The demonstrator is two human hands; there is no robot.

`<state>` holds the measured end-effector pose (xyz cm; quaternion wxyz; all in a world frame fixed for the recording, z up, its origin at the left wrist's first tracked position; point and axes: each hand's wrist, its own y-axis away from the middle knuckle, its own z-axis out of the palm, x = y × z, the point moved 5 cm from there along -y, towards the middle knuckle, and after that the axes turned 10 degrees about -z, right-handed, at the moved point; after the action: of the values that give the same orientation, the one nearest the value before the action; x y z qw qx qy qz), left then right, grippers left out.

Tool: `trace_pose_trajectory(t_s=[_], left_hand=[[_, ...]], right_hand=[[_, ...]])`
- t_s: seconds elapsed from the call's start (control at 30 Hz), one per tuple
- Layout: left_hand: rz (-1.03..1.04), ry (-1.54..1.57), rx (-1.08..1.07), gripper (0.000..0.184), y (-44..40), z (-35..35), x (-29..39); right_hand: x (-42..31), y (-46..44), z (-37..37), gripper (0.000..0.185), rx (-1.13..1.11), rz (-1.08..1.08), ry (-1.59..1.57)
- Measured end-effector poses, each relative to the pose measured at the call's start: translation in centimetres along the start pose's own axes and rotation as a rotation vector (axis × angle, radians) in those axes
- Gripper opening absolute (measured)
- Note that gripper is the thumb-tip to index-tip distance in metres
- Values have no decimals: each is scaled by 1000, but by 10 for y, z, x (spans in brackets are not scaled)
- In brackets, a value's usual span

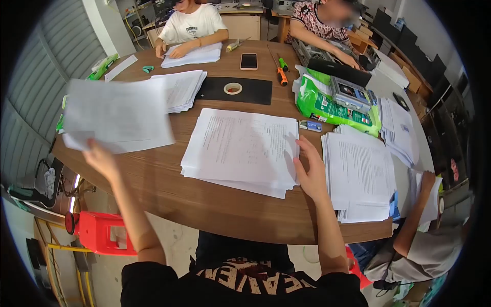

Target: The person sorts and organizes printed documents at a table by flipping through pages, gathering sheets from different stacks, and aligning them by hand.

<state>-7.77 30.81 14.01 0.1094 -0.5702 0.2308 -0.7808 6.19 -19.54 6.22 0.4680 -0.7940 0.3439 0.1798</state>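
Observation:
My left hand (100, 159) grips the lower edge of a sheet of paper (120, 115), blurred by motion, above the left side of the table. Whether it is a single sheet or several, I cannot tell. In front of me lies a stack of printed papers (238, 148), its lower sheets slightly fanned out. At the right edge of that stack rests my right hand (310, 171), open, with thumb and fingers apart. Partly behind the raised sheet is another paper pile (181, 89). To the right of my right hand lies a thick stack of printed pages (360, 174).
A black mat (212, 91) bears a tape roll (232, 89). Beyond are a phone (249, 62), an orange screwdriver (282, 77) and a green package (327, 105). Two people work across the table; another person's arm (417, 210) holds papers at right. A red stool (105, 233) stands below left.

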Motion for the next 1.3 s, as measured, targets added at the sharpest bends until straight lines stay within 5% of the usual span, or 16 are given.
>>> trace_pose_trajectory(t_s=[0.13,0.2,0.33,0.57,0.7,0.9,0.97,1.1,1.17,1.3], left_hand=[[571,-527,-213,38,25,23,67],[433,-649,-552,54,68,59,54],[564,-640,-1148,66,202,125,21],[422,-516,-1550,59,325,153,8],[459,-431,-1519,54,336,160,8],[411,-327,-1488,55,328,164,-5],[-138,-546,-1437,47,300,167,-15],[-549,-492,-1215,44,253,160,-34],[-932,162,-1064,49,248,161,-55],[-803,77,-729,41,200,146,-58]], right_hand=[[2,10,14,38,-199,44,-57],[10,23,24,36,-400,-10,89],[28,24,28,35,-414,-14,55],[13,16,24,7,-243,-208,316],[7,6,22,7,-77,-275,224],[5,2,23,11,82,14,-327],[9,0,10,12,384,66,-547],[31,9,-2,17,390,223,-398],[33,9,0,17,366,217,-405],[31,12,13,21,208,175,-253]])
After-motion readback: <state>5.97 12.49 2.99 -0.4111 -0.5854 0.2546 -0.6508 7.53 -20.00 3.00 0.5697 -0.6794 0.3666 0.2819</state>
